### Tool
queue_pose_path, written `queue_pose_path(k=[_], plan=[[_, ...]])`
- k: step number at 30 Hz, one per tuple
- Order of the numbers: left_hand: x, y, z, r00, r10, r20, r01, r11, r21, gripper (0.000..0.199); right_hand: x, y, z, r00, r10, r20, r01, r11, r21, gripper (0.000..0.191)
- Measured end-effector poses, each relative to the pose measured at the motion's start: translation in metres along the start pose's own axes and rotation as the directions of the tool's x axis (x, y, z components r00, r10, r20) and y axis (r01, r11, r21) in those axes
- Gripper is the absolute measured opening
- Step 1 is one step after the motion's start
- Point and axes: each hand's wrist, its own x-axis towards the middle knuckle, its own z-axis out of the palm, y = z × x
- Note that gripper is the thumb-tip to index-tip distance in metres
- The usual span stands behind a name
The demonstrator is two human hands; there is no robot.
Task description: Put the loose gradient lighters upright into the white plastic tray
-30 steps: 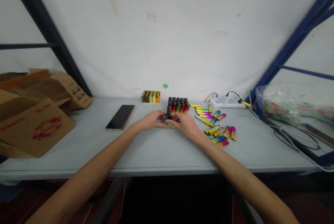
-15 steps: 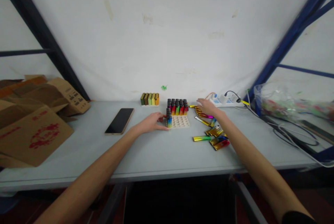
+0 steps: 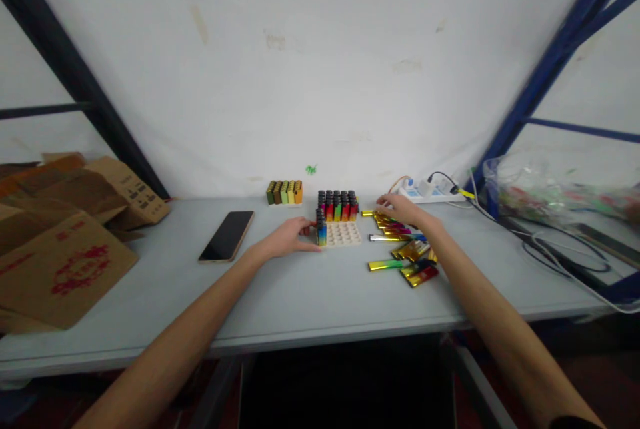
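My left hand (image 3: 286,238) rests at the left side of a white tray (image 3: 345,236) with round sockets, thumb at its front corner and fingers along its side. Upright lighters with black tops (image 3: 338,206) fill the tray's back rows; a short row of blue ones (image 3: 321,232) lines its left side. Empty sockets show at the front right. My right hand (image 3: 401,208) hovers low over loose shiny lighters (image 3: 390,224), its fingers apart. A gold lighter (image 3: 368,213) lies just by its fingertips. Whether they touch it is unclear.
Behind stands a block of green-to-orange lighters (image 3: 285,193). A phone (image 3: 227,236) lies left, beside cardboard boxes (image 3: 75,249). A power strip (image 3: 427,195) with cables and a plastic bag (image 3: 525,182) are right. More loose lighters (image 3: 419,272) lie near the right forearm.
The silver-and-blue lighter by my right hand has turned from slanted to nearly level. The gold lighter near its fingertips has shifted toward me. My left hand has stayed put at the tray.
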Motion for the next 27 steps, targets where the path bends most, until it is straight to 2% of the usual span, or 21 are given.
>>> queue_pose_path(k=[3, 7, 9, 12, 19, 23, 27], plan=[[0.000, -0.001, 0.000, 1.000, -0.005, -0.007, 0.005, 1.000, -0.021, 0.074, 0.019, -0.012, 0.009, 0.995, -0.079, -0.068, 0.079, 0.997, -0.004, 0.041], [0.000, -0.002, 0.001, 1.000, -0.005, 0.001, 0.005, 1.000, -0.012, 0.071, 0.042, -0.032, 0.026, 0.977, -0.213, -0.004, 0.213, 0.976, 0.049, 0.058], [-0.001, -0.002, 0.000, 1.000, -0.001, 0.002, 0.001, 1.000, -0.006, 0.070, 0.045, -0.037, 0.031, 0.967, -0.253, 0.029, 0.250, 0.966, 0.069, 0.059], [-0.001, 0.000, -0.001, 1.000, -0.002, 0.004, 0.002, 1.000, -0.007, 0.070, 0.032, -0.038, 0.030, 0.963, -0.265, 0.053, 0.264, 0.964, 0.034, 0.051], [0.000, 0.002, 0.000, 1.000, -0.007, -0.006, 0.007, 1.000, -0.025, 0.074, -0.018, -0.032, 0.005, 0.977, -0.203, 0.061, 0.208, 0.972, -0.107, 0.037], [0.000, 0.002, 0.000, 1.000, -0.010, -0.007, 0.010, 1.000, -0.025, 0.076, -0.028, -0.026, -0.002, 0.982, -0.185, 0.046, 0.187, 0.981, -0.052, 0.033], [0.000, 0.002, 0.000, 1.000, -0.010, -0.007, 0.010, 1.000, -0.027, 0.077, -0.031, -0.021, -0.002, 0.984, -0.151, 0.094, 0.145, 0.987, 0.070, 0.038]])
